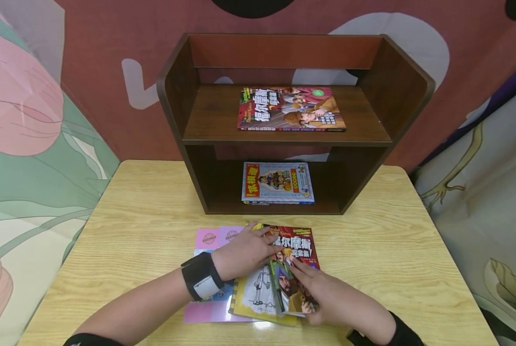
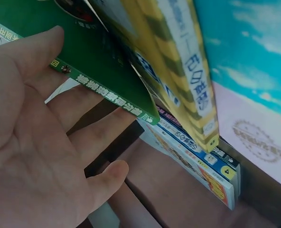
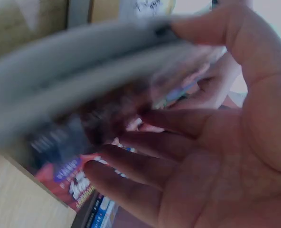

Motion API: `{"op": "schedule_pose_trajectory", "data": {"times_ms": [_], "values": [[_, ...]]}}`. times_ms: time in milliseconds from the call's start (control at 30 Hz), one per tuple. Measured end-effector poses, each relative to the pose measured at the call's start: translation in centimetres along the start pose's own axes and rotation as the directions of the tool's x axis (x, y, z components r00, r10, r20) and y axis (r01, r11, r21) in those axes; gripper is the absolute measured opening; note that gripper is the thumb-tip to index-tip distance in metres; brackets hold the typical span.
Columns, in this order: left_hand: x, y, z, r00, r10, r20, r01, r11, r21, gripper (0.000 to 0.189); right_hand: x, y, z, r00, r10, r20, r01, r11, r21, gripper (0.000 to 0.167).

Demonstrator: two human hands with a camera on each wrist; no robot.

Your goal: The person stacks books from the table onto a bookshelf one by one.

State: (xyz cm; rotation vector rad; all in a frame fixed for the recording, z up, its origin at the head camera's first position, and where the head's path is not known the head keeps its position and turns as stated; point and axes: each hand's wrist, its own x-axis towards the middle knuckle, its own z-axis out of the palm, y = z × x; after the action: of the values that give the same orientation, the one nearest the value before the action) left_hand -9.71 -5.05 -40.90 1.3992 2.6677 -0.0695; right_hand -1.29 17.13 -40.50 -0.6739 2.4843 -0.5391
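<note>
A comic book (image 1: 302, 240) with a red and green cover lies tilted on the pile before me. My left hand (image 1: 245, 253) grips it at the spine side; in the left wrist view, its thumb lies on the green cover (image 2: 102, 57) and other fingers pass behind. My right hand (image 1: 327, 294) holds the lower right side, with the thumb against the blurred page edges (image 3: 83, 61) and fingers below. Underneath is a yellow book (image 1: 259, 293) with a line drawing. Further left, pink and purple books (image 1: 206, 312) are partly covered by my left forearm.
Behind the pile stands a dark brown two-tier bookshelf (image 1: 288, 136). Its upper tier holds a flat comic book (image 1: 292, 109); on the lower lie stacked books, a blue-bordered one (image 1: 278, 182) on top. The light wooden table (image 1: 405, 259) extends to both sides.
</note>
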Motion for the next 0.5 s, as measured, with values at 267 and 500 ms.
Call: {"op": "schedule_pose_trajectory", "data": {"times_ms": [267,500], "values": [[0.2,1.2,-0.3,1.000,-0.013,-0.023,0.016,0.995,0.095,0.041,-0.5,-0.8,-0.2,0.999,0.037,-0.022,-0.037,0.999,0.019,0.111],[0.2,2.4,-0.7,0.999,-0.050,0.006,0.047,0.969,0.241,0.038,-0.6,-1.7,-0.3,0.997,0.054,-0.048,-0.053,0.998,0.035,0.114]]}}
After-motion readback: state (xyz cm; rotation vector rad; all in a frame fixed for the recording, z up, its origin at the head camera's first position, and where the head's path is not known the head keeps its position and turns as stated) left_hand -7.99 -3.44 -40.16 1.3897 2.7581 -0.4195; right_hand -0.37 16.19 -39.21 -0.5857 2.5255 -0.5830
